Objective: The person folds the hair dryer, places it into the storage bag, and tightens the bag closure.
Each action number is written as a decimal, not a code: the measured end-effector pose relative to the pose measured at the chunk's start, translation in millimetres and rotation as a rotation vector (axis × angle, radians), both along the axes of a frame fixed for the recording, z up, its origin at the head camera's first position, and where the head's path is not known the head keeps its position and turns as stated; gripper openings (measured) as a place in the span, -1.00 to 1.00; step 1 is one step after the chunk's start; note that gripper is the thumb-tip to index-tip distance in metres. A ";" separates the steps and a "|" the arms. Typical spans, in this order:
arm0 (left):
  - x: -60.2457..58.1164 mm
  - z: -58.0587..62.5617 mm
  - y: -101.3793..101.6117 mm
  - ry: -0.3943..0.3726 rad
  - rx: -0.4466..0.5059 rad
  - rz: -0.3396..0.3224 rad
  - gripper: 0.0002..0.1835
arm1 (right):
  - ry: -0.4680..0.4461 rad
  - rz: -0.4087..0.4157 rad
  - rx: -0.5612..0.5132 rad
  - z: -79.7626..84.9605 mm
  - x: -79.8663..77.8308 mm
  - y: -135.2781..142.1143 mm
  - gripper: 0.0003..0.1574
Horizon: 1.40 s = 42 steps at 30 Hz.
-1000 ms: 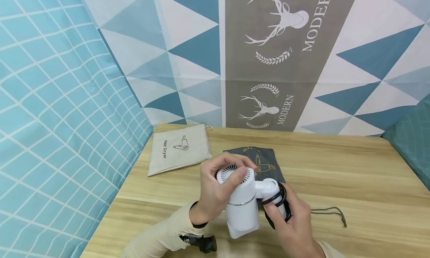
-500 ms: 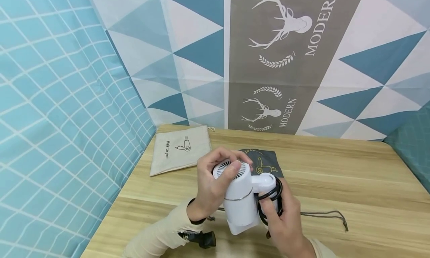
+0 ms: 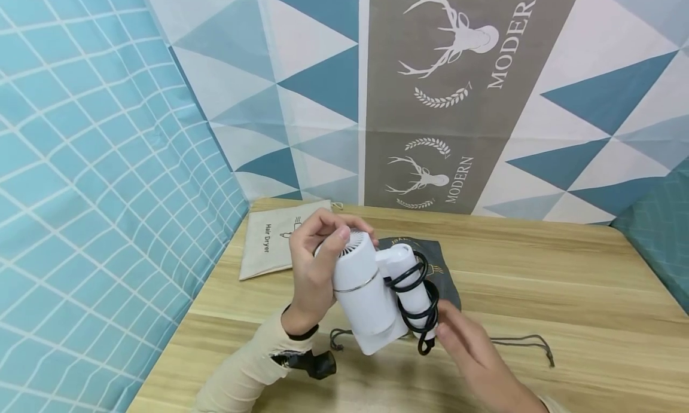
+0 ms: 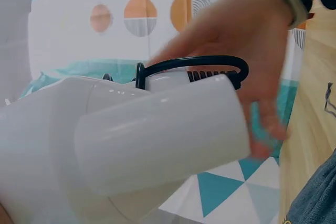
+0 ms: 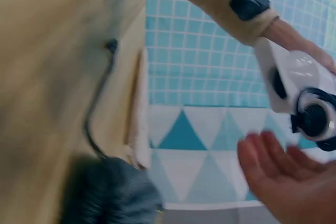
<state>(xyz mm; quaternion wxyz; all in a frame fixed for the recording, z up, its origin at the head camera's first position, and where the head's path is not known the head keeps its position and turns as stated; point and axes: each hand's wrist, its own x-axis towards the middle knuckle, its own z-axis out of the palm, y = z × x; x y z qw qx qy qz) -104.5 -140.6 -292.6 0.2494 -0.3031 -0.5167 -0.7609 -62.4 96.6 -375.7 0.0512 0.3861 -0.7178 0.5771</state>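
A white hair dryer, its folded handle wrapped in a black cord, is held up over the table. My left hand grips the vented rear end of its barrel, thumb across the grille. Beside the handle's lower end is my right hand. In the right wrist view the fingers of that right hand are loosely extended, with a gap between them and the dryer. The dryer's smooth nozzle fills much of the left wrist view. A dark grey pouch lies behind the dryer, partly hidden.
A beige cloth bag printed "Hair Dryer" lies at the table's back left, partly behind my left hand. A grey drawstring trails on the wooden table. Patterned cloth walls stand at the back and left.
My right hand has let go of the dryer's corded handle and moved off toward the lower right. My left hand has carried the dryer up and left, tilting it.
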 end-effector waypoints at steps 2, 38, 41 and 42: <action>-1.4 0.0 0.0 -0.012 0.006 -0.009 -0.80 | 0.022 0.045 0.001 -6.4 0.4 -1.2 -0.49; -25.5 -69.0 -45.5 -0.400 -0.627 0.002 -0.53 | -0.768 0.563 -0.107 -27.9 3.3 5.4 -0.65; -40.7 -86.9 -68.1 -0.421 -0.777 0.070 -0.53 | -0.795 0.563 -0.119 -30.6 2.9 4.5 -0.65; -45.7 -93.1 -77.6 -0.422 -0.851 0.121 -0.56 | -0.793 0.558 -0.118 -31.3 2.9 3.9 -0.66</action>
